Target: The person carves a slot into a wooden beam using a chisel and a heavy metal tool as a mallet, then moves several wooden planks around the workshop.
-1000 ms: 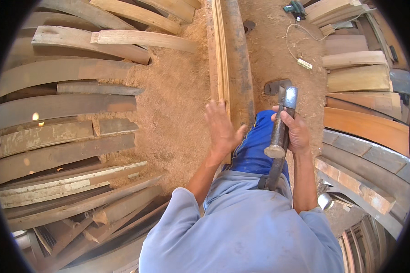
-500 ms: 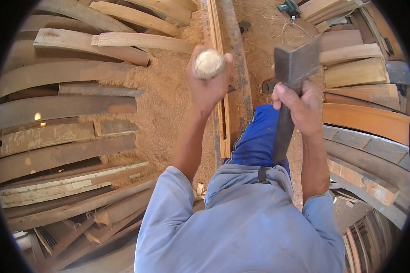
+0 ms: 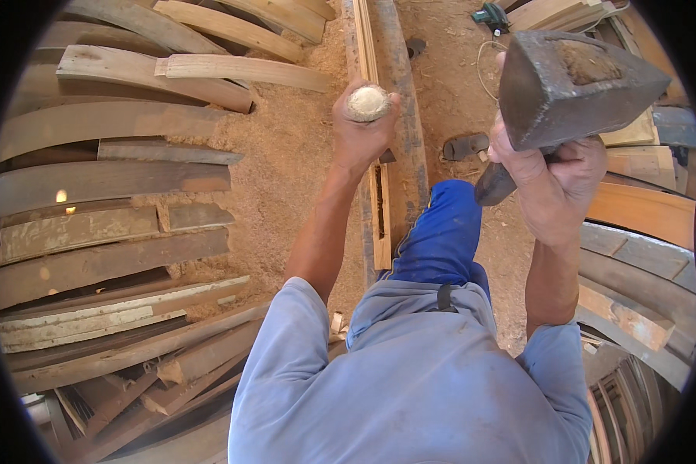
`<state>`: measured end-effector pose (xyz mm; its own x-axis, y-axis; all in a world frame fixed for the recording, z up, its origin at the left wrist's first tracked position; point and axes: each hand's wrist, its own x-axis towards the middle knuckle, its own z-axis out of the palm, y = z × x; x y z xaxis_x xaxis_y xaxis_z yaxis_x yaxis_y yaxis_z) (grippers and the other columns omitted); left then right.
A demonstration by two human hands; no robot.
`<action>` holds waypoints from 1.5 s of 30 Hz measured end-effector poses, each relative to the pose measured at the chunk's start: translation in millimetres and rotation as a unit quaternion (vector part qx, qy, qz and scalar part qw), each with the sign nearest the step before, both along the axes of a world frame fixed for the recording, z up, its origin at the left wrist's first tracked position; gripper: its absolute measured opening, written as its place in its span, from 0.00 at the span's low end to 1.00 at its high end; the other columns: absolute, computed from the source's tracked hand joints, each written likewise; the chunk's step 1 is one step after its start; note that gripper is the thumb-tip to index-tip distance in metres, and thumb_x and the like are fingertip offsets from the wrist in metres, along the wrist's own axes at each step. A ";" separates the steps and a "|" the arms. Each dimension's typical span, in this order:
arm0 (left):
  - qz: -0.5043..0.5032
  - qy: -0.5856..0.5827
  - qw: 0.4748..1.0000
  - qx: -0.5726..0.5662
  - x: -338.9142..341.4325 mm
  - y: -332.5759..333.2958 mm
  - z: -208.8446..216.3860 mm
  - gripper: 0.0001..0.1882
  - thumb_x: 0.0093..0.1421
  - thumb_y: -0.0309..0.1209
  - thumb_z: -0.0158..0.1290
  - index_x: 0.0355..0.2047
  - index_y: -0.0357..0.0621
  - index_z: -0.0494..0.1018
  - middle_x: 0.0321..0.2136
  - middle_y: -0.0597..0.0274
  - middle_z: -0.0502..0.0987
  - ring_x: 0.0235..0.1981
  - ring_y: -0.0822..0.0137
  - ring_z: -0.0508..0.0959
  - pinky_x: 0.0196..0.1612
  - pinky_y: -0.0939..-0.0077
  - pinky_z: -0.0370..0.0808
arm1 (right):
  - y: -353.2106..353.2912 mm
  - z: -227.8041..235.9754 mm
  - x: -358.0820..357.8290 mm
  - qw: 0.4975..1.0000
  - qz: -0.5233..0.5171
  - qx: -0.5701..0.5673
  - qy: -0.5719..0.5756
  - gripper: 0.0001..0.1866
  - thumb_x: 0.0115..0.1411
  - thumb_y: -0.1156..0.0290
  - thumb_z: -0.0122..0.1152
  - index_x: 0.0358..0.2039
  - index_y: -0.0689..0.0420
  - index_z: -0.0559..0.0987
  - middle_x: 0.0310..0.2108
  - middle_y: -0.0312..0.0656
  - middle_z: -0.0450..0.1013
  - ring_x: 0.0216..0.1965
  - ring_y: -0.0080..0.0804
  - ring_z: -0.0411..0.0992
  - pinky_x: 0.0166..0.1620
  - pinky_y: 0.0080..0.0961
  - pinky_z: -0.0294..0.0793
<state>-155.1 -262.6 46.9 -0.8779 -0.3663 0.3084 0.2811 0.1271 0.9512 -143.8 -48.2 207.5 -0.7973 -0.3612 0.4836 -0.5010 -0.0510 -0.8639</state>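
My left hand (image 3: 363, 133) is closed round an upright chisel, and the pale round end of its wooden handle (image 3: 368, 104) points up. A bit of the dark chisel blade (image 3: 387, 156) shows below the hand, over a narrow timber (image 3: 383, 224) with a long slot cut in it. Most of the blade is hidden. On the right, my right hand (image 3: 553, 182) grips a hatchet by its dark handle. Its heavy wedge-shaped metal head (image 3: 588, 93) is raised close to the camera, clear of the chisel.
The slotted timber lies along a worn beam (image 3: 410, 155) beside my blue-trousered leg. Planks and curved boards (image 3: 108, 185) fill the left side, with more boards (image 3: 642, 203) at right. Sawdust (image 3: 278, 185) covers the floor. A green power tool (image 3: 490, 15) with a cord lies far right.
The hatchet has risen toward the camera and swung to the right, its head tipping over. My left hand and the chisel have shifted only slightly.
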 end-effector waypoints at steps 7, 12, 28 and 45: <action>-0.006 -0.007 1.000 0.025 9.3 -6.7 1.2 0.09 0.58 0.24 0.63 0.30 0.42 0.71 0.22 0.70 0.72 0.24 0.79 0.72 0.27 0.80 0.71 | -11.1 -1.3 -1.5 0.999 0.017 0.027 -0.024 0.07 0.58 0.77 0.71 0.36 0.64 0.82 0.32 0.38 0.79 0.29 0.20 0.75 0.33 0.19 0.74; -0.011 0.023 1.000 -0.014 16.1 -6.1 4.1 0.09 0.55 0.23 0.63 0.34 0.38 0.75 0.27 0.65 0.79 0.30 0.76 0.77 0.36 0.77 0.75 | -25.9 -0.6 -6.8 0.981 -0.010 0.184 0.052 0.09 0.57 0.72 0.68 0.35 0.64 0.82 0.31 0.44 0.80 0.30 0.33 0.77 0.35 0.28 0.76; -0.046 0.043 0.997 0.033 18.9 -6.1 4.4 0.12 0.55 0.21 0.61 0.41 0.33 0.78 0.33 0.60 0.84 0.35 0.75 0.81 0.39 0.78 0.77 | -55.9 -7.7 -46.4 0.814 -0.002 0.556 0.167 0.12 0.55 0.67 0.62 0.31 0.65 0.80 0.30 0.57 0.78 0.36 0.57 0.78 0.42 0.49 0.79; -0.044 -0.010 0.995 0.083 18.9 -14.0 -15.8 0.12 0.56 0.21 0.62 0.41 0.35 0.77 0.33 0.64 0.82 0.34 0.78 0.78 0.38 0.79 0.76 | -65.3 10.1 -45.0 0.797 -0.018 0.574 0.187 0.11 0.55 0.70 0.61 0.35 0.65 0.80 0.31 0.58 0.79 0.36 0.57 0.79 0.42 0.47 0.80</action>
